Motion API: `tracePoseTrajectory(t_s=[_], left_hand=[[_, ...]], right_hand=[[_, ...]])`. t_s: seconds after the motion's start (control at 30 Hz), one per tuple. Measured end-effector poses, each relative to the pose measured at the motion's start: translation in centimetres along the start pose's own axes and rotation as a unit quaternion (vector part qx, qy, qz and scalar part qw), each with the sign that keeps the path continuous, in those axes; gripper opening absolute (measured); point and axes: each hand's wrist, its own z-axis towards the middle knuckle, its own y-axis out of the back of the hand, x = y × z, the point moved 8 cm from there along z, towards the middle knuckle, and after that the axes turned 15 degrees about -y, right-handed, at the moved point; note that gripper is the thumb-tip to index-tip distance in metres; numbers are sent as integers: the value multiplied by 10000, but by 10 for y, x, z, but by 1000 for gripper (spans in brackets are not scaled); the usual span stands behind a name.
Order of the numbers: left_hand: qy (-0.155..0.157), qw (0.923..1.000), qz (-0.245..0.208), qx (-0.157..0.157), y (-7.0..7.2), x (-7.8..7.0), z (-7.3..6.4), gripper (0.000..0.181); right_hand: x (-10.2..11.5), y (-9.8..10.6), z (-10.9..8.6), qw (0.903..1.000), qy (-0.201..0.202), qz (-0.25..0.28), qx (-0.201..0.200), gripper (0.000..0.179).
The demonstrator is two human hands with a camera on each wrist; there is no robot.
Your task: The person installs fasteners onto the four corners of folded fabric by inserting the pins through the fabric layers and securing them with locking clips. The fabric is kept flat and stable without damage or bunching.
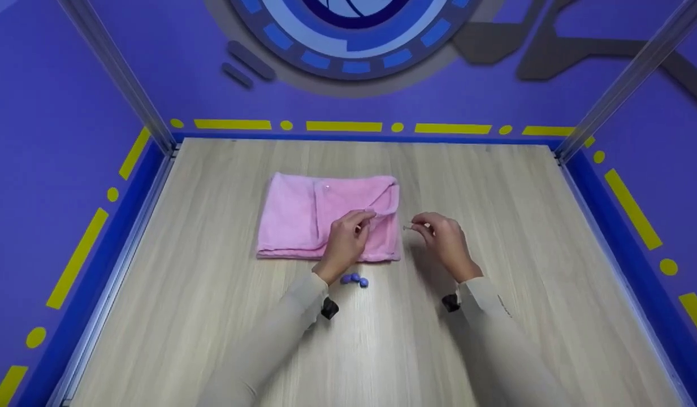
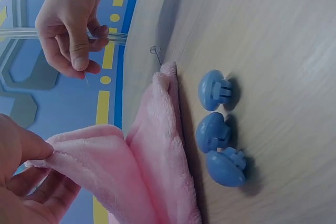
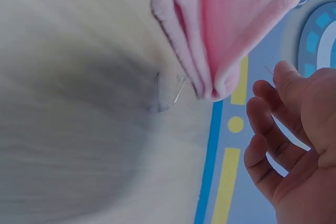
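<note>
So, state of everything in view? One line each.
Pink cloth: folded, an edge of its upper layer lifted.
Left grip: pinching that edge.
Right grip: pinching a thin sliver.
Thin sliver: tip showing past the fingers; what it is, unclear.
Three blue clips: loose on the table, tipped over.
Thin metal piece: by the cloth's end; open or closed, can't tell.

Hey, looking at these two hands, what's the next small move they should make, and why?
Probably bring the right hand in toward the pink cloth, at the edge the left hand pinches. That edge is raised off the layer beneath, while the right hand's fingertips pinch a thin, pin-like piece that stands apart from the cloth.
</note>
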Motion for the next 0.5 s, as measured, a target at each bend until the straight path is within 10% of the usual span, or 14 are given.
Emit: tracePoseTrajectory(t_s=[0.5], left_hand=[[104,9997,-209,123,3,0,2,30]], right_hand=[[28,-4,7,9969,304,650,322,6]])
